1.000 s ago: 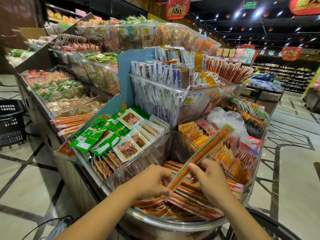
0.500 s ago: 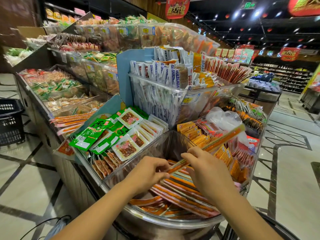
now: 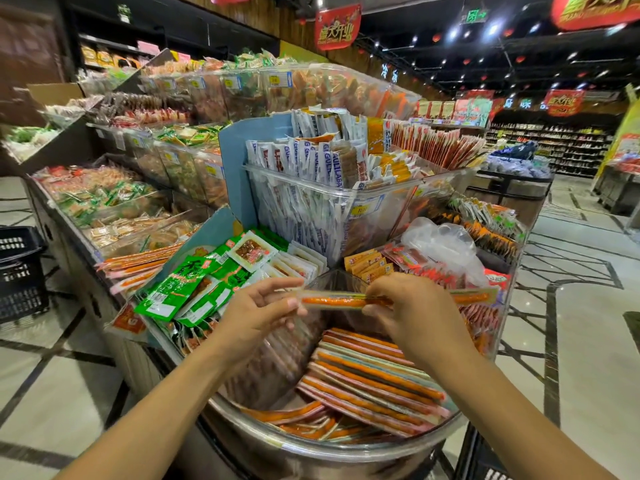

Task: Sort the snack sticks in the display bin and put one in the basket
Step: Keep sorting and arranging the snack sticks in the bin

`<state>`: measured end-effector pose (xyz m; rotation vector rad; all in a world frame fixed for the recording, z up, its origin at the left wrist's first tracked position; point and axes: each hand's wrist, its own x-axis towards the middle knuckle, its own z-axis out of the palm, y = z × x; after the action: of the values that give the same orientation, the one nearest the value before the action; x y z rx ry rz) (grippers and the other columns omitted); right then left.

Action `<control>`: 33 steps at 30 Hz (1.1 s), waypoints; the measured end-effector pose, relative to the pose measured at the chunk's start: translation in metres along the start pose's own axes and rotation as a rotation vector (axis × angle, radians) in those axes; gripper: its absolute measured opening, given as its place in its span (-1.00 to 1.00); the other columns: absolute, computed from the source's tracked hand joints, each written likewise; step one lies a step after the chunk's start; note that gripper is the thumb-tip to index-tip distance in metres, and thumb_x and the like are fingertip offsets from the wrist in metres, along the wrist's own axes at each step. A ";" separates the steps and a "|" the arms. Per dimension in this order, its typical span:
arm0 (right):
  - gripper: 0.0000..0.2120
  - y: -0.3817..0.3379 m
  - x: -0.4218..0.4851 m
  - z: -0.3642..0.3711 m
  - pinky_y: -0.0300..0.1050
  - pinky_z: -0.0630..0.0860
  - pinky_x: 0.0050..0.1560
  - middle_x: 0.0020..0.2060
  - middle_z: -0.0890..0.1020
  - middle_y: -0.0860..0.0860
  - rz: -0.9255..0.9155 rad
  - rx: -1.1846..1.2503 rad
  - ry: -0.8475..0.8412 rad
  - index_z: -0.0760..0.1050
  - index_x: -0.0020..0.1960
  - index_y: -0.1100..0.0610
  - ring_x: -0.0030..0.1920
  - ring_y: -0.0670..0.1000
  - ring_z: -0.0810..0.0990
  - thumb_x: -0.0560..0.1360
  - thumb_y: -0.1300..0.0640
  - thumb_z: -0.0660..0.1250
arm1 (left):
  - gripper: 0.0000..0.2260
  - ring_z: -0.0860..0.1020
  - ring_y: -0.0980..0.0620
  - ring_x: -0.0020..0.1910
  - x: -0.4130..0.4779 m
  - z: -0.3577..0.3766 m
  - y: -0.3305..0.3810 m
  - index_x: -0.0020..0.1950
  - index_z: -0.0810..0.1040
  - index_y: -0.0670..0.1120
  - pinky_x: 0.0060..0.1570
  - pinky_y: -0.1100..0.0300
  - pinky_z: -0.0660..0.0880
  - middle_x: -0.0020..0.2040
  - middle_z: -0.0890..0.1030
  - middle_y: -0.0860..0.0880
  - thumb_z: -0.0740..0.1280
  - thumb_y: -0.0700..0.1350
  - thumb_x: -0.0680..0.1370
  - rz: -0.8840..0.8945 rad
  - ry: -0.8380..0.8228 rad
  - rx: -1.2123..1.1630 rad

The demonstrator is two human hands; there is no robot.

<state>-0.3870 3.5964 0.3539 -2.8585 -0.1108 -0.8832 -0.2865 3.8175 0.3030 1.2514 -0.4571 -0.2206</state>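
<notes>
- Snack stick (image 3: pixel 341 301): you hold one level, crosswise above the display bin (image 3: pixel 311 455), lifted free of the rest; held flat like this, its orange filling and clear wrapper face you, which suits checking it before it is placed
- your right hand (image 3: pixel 415 313) does the carrying; its fingers are curled down over the stick near the middle and clamped on it against the thumb, so the right end juts out past the knuckles
- your left hand (image 3: pixel 256 313) is at the other end; its fingers are apart and nearly straight, forefinger above and thumb below the tip of the wrapper; it seems to steady the end rather than grip it, though whether it truly touches is hard to tell
- pile of sticks (image 3: pixel 374 379): most lie side by side on the right half of the bin, aligned on one slant; a few at the near rim lie crossed and loose, so the sorting looks partly done
- green packets (image 3: pixel 180 289) sit in the next compartment to the left, just beside your left hand; keep the stick from drifting over that divider
- black basket (image 3: pixel 20 271) stands on the floor far to the left, well apart from the bin; I judge it the likely destination, so the drop-off calls for a turn and a long reach
</notes>
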 end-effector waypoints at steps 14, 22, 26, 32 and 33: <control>-0.70 0.001 0.007 0.004 0.13 0.60 -0.20 -0.31 0.61 0.13 0.537 0.773 0.326 0.46 -0.17 0.20 -0.31 0.12 0.63 0.51 0.01 0.47 | -0.78 0.66 0.09 -0.12 0.005 0.036 -0.012 0.12 0.65 0.08 -0.14 0.26 0.58 0.02 0.71 0.13 0.52 -0.11 0.51 0.166 -0.120 0.631; -0.75 0.013 -0.025 0.031 0.16 0.65 -0.26 -0.44 0.60 0.06 0.719 1.007 0.301 0.49 -0.13 0.23 -0.45 0.08 0.64 0.53 0.08 0.46 | -0.72 0.57 0.18 0.00 0.012 0.078 -0.050 0.22 0.50 0.19 -0.06 0.17 0.53 0.01 0.59 0.19 0.37 0.11 0.52 0.437 -0.154 1.346; -0.85 0.032 -0.037 0.028 0.09 0.63 -0.15 -0.29 0.65 0.07 0.762 0.897 0.374 0.53 -0.03 0.06 -0.29 0.03 0.65 0.51 0.05 0.48 | -0.74 0.57 0.09 0.10 0.029 0.072 -0.068 0.25 0.52 0.17 -0.01 0.11 0.56 0.08 0.59 0.14 0.31 0.04 0.56 0.448 -0.184 1.477; -0.86 0.050 -0.051 0.036 -0.03 0.49 0.09 -0.09 0.53 -0.10 0.438 0.359 0.329 0.51 -0.12 0.01 0.03 -0.02 0.51 0.47 0.14 0.48 | -0.80 0.57 0.01 0.07 0.056 0.064 -0.082 0.20 0.55 0.12 -0.07 0.04 0.54 0.02 0.61 0.09 0.27 -0.04 0.59 0.378 -0.194 1.611; -0.89 0.051 -0.053 0.041 -0.02 0.49 0.10 -0.08 0.52 -0.08 0.371 0.219 0.299 0.54 -0.11 0.03 0.04 0.00 0.50 0.47 0.14 0.47 | -0.82 0.57 -0.02 0.05 0.059 0.066 -0.084 0.16 0.55 0.10 -0.09 0.01 0.54 -0.01 0.61 0.07 0.27 -0.05 0.58 0.386 -0.192 1.622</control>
<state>-0.4021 3.5518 0.2846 -2.4025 0.3242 -1.1192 -0.2566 3.7111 0.2518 2.6640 -1.1210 0.4955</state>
